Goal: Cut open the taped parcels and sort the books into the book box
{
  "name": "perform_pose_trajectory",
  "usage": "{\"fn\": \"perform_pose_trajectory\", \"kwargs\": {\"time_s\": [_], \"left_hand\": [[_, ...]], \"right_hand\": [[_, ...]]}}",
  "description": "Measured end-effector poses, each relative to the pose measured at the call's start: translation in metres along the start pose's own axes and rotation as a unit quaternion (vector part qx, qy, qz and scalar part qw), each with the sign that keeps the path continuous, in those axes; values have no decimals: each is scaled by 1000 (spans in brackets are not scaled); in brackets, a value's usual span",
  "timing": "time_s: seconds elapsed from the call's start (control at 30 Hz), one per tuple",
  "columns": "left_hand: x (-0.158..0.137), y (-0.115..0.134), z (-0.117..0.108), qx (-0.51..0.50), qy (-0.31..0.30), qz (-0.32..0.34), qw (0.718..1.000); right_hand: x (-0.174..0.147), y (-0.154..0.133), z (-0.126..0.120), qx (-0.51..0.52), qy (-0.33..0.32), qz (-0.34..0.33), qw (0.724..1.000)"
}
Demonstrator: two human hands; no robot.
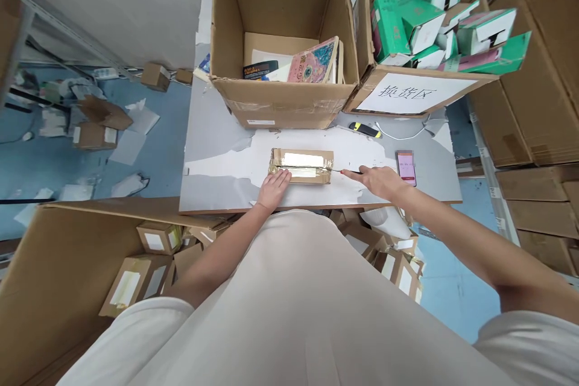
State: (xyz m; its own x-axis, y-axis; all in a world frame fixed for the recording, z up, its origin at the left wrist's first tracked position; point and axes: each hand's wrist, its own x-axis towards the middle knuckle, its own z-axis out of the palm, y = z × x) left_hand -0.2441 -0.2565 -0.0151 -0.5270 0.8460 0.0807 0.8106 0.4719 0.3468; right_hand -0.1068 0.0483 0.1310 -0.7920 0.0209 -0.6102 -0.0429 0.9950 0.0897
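Note:
A small cardboard box wrapped in shiny clear tape, with white labels on top, lies lengthwise on the table. My left hand rests on its near left corner with the fingers stretched out flat. My right hand is closed around the dark handle of a thin-bladed knife, with a bit of red at its front. The blade points left, and its tip is at the right end of the box, along a dark line in the tape; how deep it goes I cannot tell.
On the table, a black-and-yellow utility knife and a phone lie to the right. Behind stand a large open carton with books and a carton of green boxes. Below left, a big carton holds several parcels.

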Motion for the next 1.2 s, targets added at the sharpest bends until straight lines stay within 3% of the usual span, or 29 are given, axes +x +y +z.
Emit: {"fn": "perform_pose_trajectory", "kwargs": {"time_s": [0.2, 0.33, 0.4, 0.43, 0.5, 0.57, 0.63, 0.7, 0.87, 1.03, 1.2], "left_hand": [[0, 5, -8, 16, -31, -8, 999], [0, 15, -16, 25, -45, -33, 998], [3, 21, -23, 25, -44, -41, 998], [7, 24, -28, 25, -43, -42, 998], [19, 26, -38, 30, -41, -40, 998], [37, 23, -48, 43, -48, -35, 997], [55, 17, -55, 59, -72, -33, 995], [68, 9, -58, 67, -104, -33, 992], [74, -4, -52, 27, -112, -39, 993], [71, -7, -44, -14, -70, -16, 997], [71, -11, -39, -31, -46, -14, 998]], "right_hand": [[-19, 19, 21, 9, 47, -18, 999], [-31, 21, 51, 173, 139, 13, 975], [-28, 10, 70, 344, 188, 54, 918], [-24, 1, 79, 444, 198, 75, 871], [-12, -22, 93, 627, 188, 107, 749], [1, -44, 101, 742, 169, 119, 638], [10, -61, 103, 798, 165, 112, 569], [14, -70, 103, 822, 166, 96, 536], [14, -62, 99, 838, 126, 62, 527], [14, -43, 93, 808, 42, 63, 584], [2, -36, 91, 787, 13, 46, 615]]}}
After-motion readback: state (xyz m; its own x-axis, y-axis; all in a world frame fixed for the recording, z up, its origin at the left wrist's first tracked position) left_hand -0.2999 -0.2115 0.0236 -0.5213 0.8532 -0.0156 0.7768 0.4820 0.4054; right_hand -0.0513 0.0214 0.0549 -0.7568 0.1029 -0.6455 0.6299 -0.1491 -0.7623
